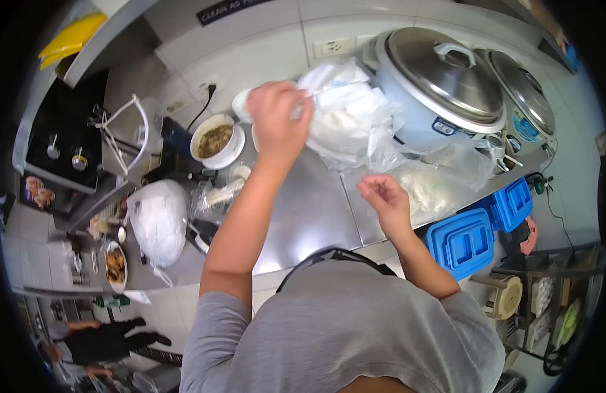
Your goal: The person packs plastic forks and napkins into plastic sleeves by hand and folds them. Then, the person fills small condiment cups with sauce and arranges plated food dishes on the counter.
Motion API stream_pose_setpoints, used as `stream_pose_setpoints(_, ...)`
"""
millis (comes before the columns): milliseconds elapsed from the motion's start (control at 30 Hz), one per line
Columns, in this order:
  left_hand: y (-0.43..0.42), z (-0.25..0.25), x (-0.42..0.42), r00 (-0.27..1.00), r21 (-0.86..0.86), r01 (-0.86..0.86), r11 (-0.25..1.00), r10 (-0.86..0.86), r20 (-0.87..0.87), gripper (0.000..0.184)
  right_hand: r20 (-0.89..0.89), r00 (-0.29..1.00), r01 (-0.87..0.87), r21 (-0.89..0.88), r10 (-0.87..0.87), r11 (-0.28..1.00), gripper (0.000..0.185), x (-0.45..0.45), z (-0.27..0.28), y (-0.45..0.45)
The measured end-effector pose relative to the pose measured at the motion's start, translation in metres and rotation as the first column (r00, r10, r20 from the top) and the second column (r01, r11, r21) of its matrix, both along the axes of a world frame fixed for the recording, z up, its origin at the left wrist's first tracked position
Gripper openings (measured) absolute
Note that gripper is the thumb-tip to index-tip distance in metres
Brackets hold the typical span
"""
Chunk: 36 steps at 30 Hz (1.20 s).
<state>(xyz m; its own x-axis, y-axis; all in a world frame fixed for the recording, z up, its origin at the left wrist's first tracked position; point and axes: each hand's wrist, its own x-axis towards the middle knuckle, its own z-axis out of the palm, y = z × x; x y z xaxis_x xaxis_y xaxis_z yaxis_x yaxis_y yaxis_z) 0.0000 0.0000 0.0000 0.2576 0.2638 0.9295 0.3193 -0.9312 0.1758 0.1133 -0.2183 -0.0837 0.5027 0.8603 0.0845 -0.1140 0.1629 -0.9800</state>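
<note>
My left hand [277, 121] is raised over the back of the steel counter [309, 203], fingers curled and slightly blurred. It is beside a heap of white plastic bags [349, 111], with a white round container [242, 106] partly hidden behind it. I cannot make out what its fingers hold, if anything. My right hand [387, 200] hovers above the counter with its fingers curled in; whether anything small is in them does not show. To its right is a clear plastic bag [426, 193] with whitish contents.
Two large rice cookers [440, 85] stand at the back right. A white bowl of brown food [214, 141] and a tied white bag [159, 219] are on the left. Blue-lidded bins [461, 242] stand below the right edge. Another person [100, 340] is at lower left.
</note>
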Motion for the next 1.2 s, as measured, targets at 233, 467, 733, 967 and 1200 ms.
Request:
stream_pose_setpoints(233,0.036,-0.072,0.138,0.672,-0.357,-0.056,0.933,-0.229,-0.704,0.027,-0.071,0.976,0.195,-0.158,-0.208,0.968,0.012,0.025,-0.021,-0.078)
stream_pose_setpoints(467,0.051,-0.136,0.166,0.601,-0.171,0.055,0.984,-0.169,-0.781,0.066,-0.185,0.859,0.422,-0.275,-0.478,0.864,0.01,0.074,-0.064,-0.15)
stream_pose_setpoints(733,0.068,-0.158,0.199,0.392,-0.184,-0.11,0.977,-0.127,-0.911,0.068,0.299,0.949,0.107,-0.601,0.098,0.792,0.027,0.095,-0.072,-0.149)
stream_pose_setpoints(967,0.001,-0.056,0.132,0.968,-0.478,0.148,0.866,-0.225,-0.108,0.045,0.402,0.693,-0.049,-0.802,0.599,0.595,0.042,0.109,-0.09,-0.147)
stream_pose_setpoints(1200,-0.09,-0.123,-0.053,0.978,-0.63,-0.082,0.772,-0.061,-0.201,0.026,0.389,0.452,-0.164,-0.848,0.803,0.504,0.045,0.107,-0.096,-0.108)
